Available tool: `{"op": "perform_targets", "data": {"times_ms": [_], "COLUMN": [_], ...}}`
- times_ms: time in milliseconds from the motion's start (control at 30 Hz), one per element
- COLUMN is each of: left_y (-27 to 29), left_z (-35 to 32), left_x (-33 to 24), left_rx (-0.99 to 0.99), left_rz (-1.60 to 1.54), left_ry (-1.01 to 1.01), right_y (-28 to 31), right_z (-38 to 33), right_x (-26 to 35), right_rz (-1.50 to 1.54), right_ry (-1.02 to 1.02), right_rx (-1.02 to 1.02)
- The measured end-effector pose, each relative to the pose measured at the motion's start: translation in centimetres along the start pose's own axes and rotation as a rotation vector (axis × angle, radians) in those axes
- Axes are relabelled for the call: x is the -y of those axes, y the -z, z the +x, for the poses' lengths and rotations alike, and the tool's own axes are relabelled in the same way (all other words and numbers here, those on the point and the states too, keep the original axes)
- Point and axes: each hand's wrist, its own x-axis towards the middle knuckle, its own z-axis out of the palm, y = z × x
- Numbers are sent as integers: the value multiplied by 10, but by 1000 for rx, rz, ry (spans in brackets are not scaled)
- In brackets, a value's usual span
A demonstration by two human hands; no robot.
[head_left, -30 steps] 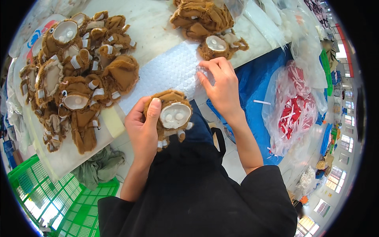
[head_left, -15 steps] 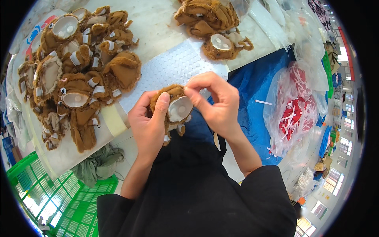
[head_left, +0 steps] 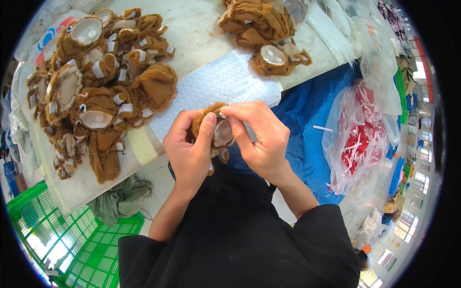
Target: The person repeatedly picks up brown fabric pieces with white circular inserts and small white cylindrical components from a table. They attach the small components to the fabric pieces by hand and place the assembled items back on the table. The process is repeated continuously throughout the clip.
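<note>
Above my lap I hold a brown plush toy skin (head_left: pixel 209 110) with a round, pale plastic disc (head_left: pixel 224 134) set in it. My left hand (head_left: pixel 188 150) is closed around its left side, the thumb pressing on the front beside the disc. My right hand (head_left: pixel 263 141) is pinched at the upper right edge of the plush, just above the disc. A small whitish bit (head_left: pixel 222 115) shows at those fingertips; its kind I cannot make out. The hands hide much of the piece, though a few small brown ends hang below it.
Several similar plush skins (head_left: pixel 156 86) lie heaped on the table's left. Another plush pile (head_left: pixel 257 21) and a single skin (head_left: pixel 283 69) lie farther back. A bubble-wrap sheet (head_left: pixel 206 81), green crate (head_left: pixel 91 254), blue tarp (head_left: pixel 302 115) and clear bag of red scraps (head_left: pixel 357 144) surround me.
The plush skin has tilted, and my right fingers now cover more of its upper right edge. My right hand has come closer to the left. The whole view has shifted slightly.
</note>
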Motion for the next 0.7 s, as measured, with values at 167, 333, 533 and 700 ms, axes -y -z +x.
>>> {"op": "perform_targets", "data": {"times_ms": [167, 333, 533, 700], "left_y": [-2, 1, 8, 15], "left_z": [1, 0, -4, 3], "left_x": [1, -1, -12, -8], "left_rx": [-2, 35, 142, 167], "left_rz": [-10, -59, -155, -247], "left_ry": [-26, 14, 81, 155], "right_y": [-4, -8, -1, 4], "right_z": [2, 2, 8, 5], "right_x": [1, 3, 5, 3], "right_rz": [-12, -61, -73, 3], "right_ry": [24, 42, 11, -39], "right_rx": [-3, -20, 48, 85]}}
